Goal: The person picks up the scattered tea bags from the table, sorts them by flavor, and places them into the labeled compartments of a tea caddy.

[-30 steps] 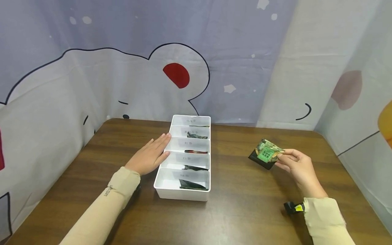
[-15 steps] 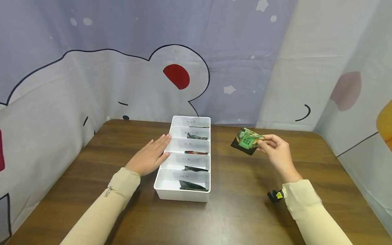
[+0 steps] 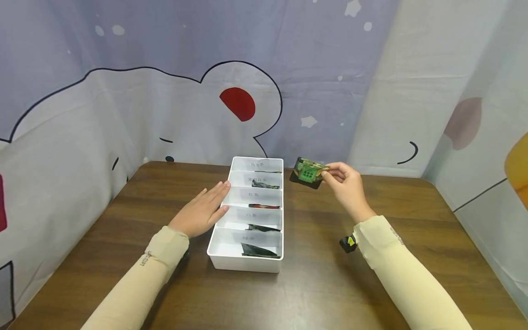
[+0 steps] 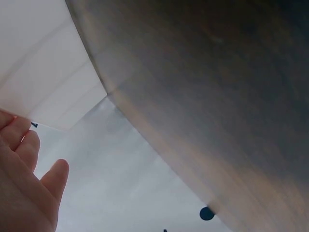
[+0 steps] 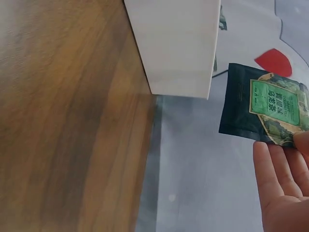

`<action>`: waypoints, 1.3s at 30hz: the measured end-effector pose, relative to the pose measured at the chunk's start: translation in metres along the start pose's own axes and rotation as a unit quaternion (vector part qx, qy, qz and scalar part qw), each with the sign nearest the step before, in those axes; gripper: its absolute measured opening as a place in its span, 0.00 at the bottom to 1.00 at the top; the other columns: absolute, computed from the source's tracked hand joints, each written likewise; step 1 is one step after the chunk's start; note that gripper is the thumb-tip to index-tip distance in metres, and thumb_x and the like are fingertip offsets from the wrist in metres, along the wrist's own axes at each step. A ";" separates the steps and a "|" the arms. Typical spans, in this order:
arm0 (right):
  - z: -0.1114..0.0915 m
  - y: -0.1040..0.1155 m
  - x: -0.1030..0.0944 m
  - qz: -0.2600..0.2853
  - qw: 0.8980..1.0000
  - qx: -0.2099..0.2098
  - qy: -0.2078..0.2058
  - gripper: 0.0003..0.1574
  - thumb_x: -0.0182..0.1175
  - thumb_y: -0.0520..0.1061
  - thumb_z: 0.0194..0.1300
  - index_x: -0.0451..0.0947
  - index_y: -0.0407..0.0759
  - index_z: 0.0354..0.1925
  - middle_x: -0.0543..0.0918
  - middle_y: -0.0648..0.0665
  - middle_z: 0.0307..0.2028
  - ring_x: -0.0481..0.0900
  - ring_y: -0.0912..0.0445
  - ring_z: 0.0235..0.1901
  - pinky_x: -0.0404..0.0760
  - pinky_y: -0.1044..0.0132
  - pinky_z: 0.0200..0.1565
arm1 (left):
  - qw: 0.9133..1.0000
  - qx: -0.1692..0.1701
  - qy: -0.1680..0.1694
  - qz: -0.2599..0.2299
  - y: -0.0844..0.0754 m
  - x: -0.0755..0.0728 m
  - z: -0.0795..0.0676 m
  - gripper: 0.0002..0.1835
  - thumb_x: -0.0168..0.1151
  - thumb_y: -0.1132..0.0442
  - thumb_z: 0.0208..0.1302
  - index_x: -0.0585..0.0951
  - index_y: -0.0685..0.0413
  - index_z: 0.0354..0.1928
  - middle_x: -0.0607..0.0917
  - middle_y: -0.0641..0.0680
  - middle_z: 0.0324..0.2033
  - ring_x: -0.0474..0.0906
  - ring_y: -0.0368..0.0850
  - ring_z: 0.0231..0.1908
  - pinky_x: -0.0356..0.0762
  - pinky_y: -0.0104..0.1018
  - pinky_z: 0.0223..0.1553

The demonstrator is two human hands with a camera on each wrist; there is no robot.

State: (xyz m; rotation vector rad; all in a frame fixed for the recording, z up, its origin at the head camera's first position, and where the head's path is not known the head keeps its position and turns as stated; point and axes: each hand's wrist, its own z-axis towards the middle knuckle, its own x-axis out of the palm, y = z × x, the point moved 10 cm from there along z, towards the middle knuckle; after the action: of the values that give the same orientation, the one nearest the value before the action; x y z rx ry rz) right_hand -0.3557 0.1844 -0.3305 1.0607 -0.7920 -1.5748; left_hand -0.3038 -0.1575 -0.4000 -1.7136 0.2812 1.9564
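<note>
My right hand (image 3: 347, 187) pinches a green and black tea sachet (image 3: 307, 174) by its right edge, just right of the box's far end. In the right wrist view the sachet (image 5: 274, 102) shows a green label with Chinese characters, thumb in front and fingers behind. A long white divided box (image 3: 246, 262) stands on the table, its several compartments labelled in Chinese. My left hand (image 3: 200, 213) rests against the box's left side, fingers straight and touching the rim. Dark sachets lie in the nearest compartment (image 3: 260, 250) and the one behind it; a red one (image 3: 264, 206) lies in the middle.
The brown wooden table (image 3: 321, 288) extends around the box. Behind its far edge hangs a printed curtain (image 3: 313, 82), which also covers both sides. A small black device (image 3: 348, 244) sits at my right wrist.
My right hand has carried the tea sachet leftward and away from me, from the right of the table to near the box's far end. The left hand and the box have stayed put.
</note>
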 end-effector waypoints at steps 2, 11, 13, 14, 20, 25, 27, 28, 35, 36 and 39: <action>0.005 0.004 0.007 -0.011 1.000 -0.015 0.001 0.12 0.62 0.33 0.69 0.79 0.24 0.48 0.84 0.25 0.43 0.86 0.62 0.35 0.87 0.69 0.42 | 1.000 -0.001 -0.001 -0.002 0.000 0.000 0.000 0.36 0.42 0.45 0.80 0.52 0.58 0.80 0.54 0.54 0.79 0.49 0.52 0.78 0.50 0.56 0.76; 0.024 0.013 0.029 -0.038 0.998 -0.048 0.003 0.12 0.61 0.35 0.71 0.81 0.28 0.49 0.86 0.29 0.44 0.86 0.38 0.43 0.82 0.78 0.42 | 1.000 -0.001 -0.005 -0.002 0.000 -0.001 0.002 0.36 0.41 0.44 0.80 0.53 0.57 0.80 0.55 0.54 0.79 0.50 0.53 0.78 0.50 0.56 0.76; 0.027 0.016 0.033 -0.048 0.997 -0.054 -0.001 0.11 0.62 0.35 0.71 0.81 0.29 0.48 0.87 0.31 0.43 0.87 0.40 0.43 0.82 0.77 0.43 | 1.000 -0.001 -0.004 -0.003 0.000 -0.001 0.002 0.36 0.41 0.44 0.80 0.53 0.57 0.80 0.54 0.55 0.79 0.50 0.53 0.78 0.50 0.56 0.76; 0.029 0.017 0.035 -0.055 0.997 -0.057 -0.002 0.10 0.62 0.35 0.71 0.82 0.29 0.47 0.87 0.32 0.43 0.87 0.41 0.43 0.82 0.76 0.44 | 1.000 0.000 -0.004 -0.002 -0.001 -0.001 0.002 0.36 0.41 0.44 0.80 0.53 0.58 0.80 0.55 0.55 0.79 0.50 0.53 0.78 0.50 0.57 0.76; 0.037 0.019 0.049 -0.081 0.994 -0.067 -0.007 0.10 0.61 0.35 0.71 0.81 0.33 0.49 0.88 0.35 0.45 0.87 0.46 0.46 0.85 0.62 0.50 | 1.000 0.000 0.001 -0.001 -0.001 0.000 0.003 0.36 0.40 0.44 0.80 0.52 0.58 0.80 0.54 0.55 0.79 0.49 0.53 0.78 0.51 0.57 0.76; 0.043 0.021 0.063 -0.072 0.995 -0.065 0.002 0.11 0.58 0.35 0.73 0.78 0.34 0.51 0.87 0.34 0.47 0.86 0.45 0.49 0.84 0.56 0.54 | 1.000 0.003 -0.004 -0.005 -0.002 -0.001 0.003 0.36 0.40 0.45 0.81 0.53 0.59 0.80 0.54 0.56 0.79 0.50 0.54 0.78 0.51 0.57 0.76; 0.044 0.022 0.070 -0.068 0.995 -0.066 0.010 0.10 0.57 0.35 0.73 0.78 0.34 0.51 0.87 0.34 0.48 0.86 0.45 0.50 0.83 0.56 0.55 | 1.000 0.001 -0.003 -0.006 -0.002 0.000 0.003 0.36 0.40 0.45 0.81 0.52 0.58 0.80 0.54 0.56 0.79 0.50 0.54 0.78 0.50 0.57 0.76; 0.044 0.023 0.074 -0.066 0.995 -0.067 0.013 0.10 0.57 0.35 0.73 0.78 0.33 0.51 0.86 0.34 0.48 0.85 0.45 0.50 0.83 0.57 0.55 | 1.000 0.001 -0.002 -0.006 -0.003 0.000 0.003 0.36 0.39 0.45 0.81 0.52 0.58 0.80 0.54 0.56 0.79 0.49 0.54 0.78 0.50 0.57 0.76; 0.041 0.022 0.090 -0.075 0.995 -0.071 0.010 0.08 0.58 0.35 0.72 0.79 0.35 0.48 0.85 0.37 0.42 0.84 0.47 0.46 0.85 0.57 0.47 | 1.000 -0.002 -0.001 -0.012 -0.003 -0.001 0.002 0.36 0.41 0.45 0.81 0.52 0.58 0.80 0.54 0.55 0.79 0.49 0.53 0.78 0.50 0.56 0.76; 0.041 0.022 0.092 -0.076 0.995 -0.071 0.009 0.08 0.58 0.35 0.72 0.79 0.36 0.47 0.85 0.37 0.41 0.84 0.48 0.45 0.84 0.58 0.46 | 1.000 -0.002 -0.001 -0.010 -0.002 -0.001 0.002 0.36 0.41 0.45 0.81 0.52 0.58 0.80 0.54 0.55 0.79 0.49 0.53 0.78 0.51 0.56 0.76; 0.040 0.020 0.098 -0.081 0.994 -0.069 0.010 0.08 0.58 0.36 0.73 0.79 0.37 0.48 0.86 0.39 0.41 0.84 0.48 0.45 0.83 0.59 0.44 | 1.000 -0.005 0.000 -0.009 -0.001 0.000 0.001 0.36 0.41 0.45 0.81 0.52 0.57 0.80 0.53 0.54 0.79 0.49 0.53 0.78 0.50 0.56 0.76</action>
State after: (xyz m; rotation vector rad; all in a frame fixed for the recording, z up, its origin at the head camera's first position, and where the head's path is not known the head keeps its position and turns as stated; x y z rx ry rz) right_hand -0.3926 0.0840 -0.3205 1.0600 -0.5847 -1.7270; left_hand -0.3045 -0.1560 -0.3991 -1.7156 0.2554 1.9471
